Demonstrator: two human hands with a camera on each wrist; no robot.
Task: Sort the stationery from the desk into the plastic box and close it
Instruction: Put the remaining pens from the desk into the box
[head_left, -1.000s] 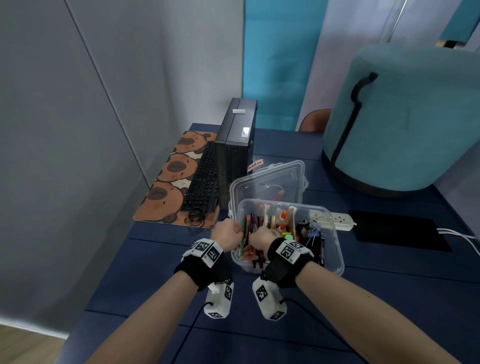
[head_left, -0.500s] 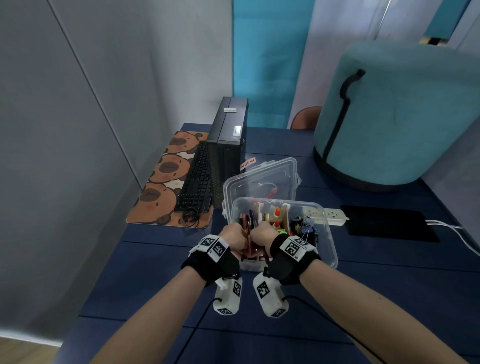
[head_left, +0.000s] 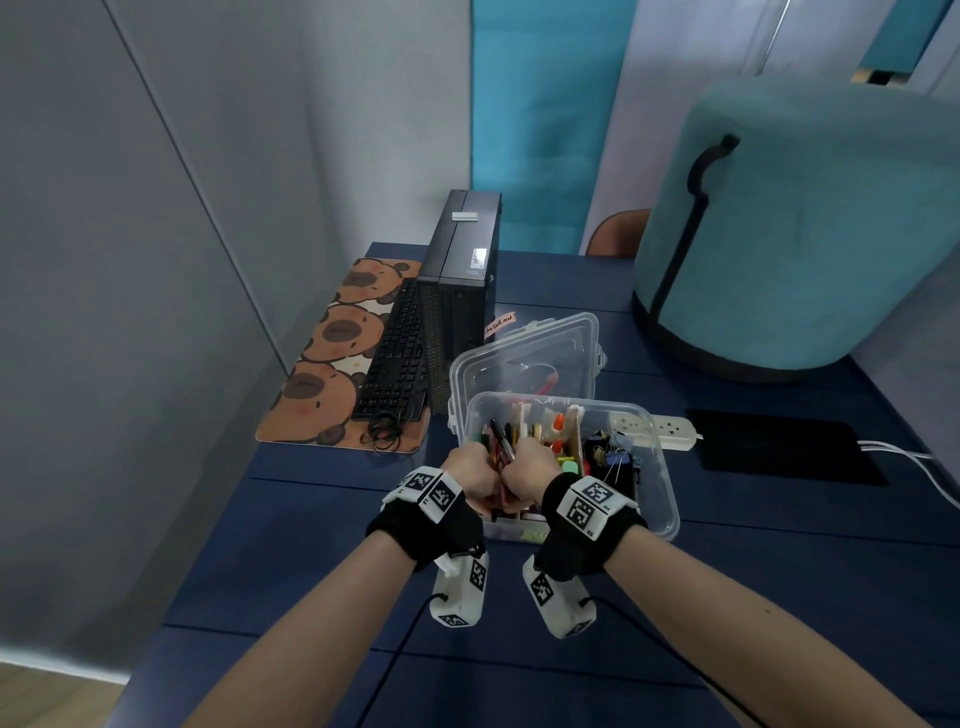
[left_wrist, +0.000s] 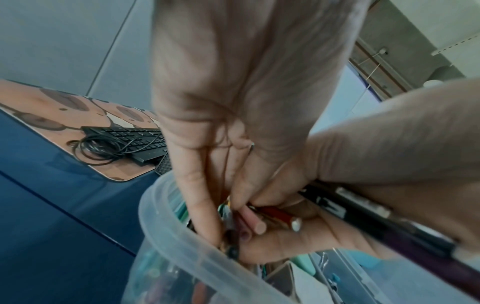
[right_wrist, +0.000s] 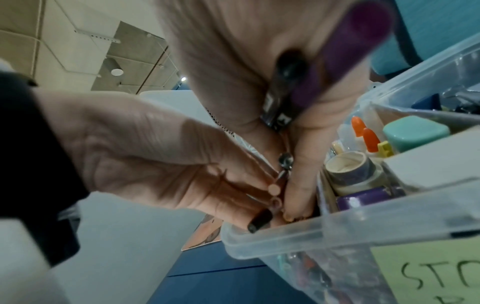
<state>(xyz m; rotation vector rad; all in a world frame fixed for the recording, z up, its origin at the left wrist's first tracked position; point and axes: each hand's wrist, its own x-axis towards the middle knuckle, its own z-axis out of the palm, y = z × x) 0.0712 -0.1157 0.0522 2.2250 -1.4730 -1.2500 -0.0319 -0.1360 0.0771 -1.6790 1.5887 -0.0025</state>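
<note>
A clear plastic box (head_left: 661, 470) stands open on the blue desk, its lid (head_left: 524, 353) tipped up behind it. Both hands reach into its left compartment. My left hand (head_left: 475, 467) (left_wrist: 228, 222) pinches a bundle of pens (left_wrist: 270, 220) (head_left: 501, 441) near their ends. My right hand (head_left: 527, 465) (right_wrist: 293, 205) grips the same bundle from the other side, with a purple pen (right_wrist: 337, 51) running up between its fingers. Glue bottles with orange caps (right_wrist: 363, 135), tape rolls (right_wrist: 348, 170) and binder clips (head_left: 613, 457) fill the other compartments.
A black computer tower (head_left: 457, 291), a keyboard (head_left: 395, 353) and a capybara mat (head_left: 322, 374) lie to the left. A white power strip (head_left: 670, 428) and a black pad (head_left: 779, 452) are to the right, below a large teal seat (head_left: 805, 234). A green label (right_wrist: 428, 273) is on the box front.
My left hand has come in from the box's left rim to meet the right hand. Both now hold the pen bundle close together at the near end of the compartment.
</note>
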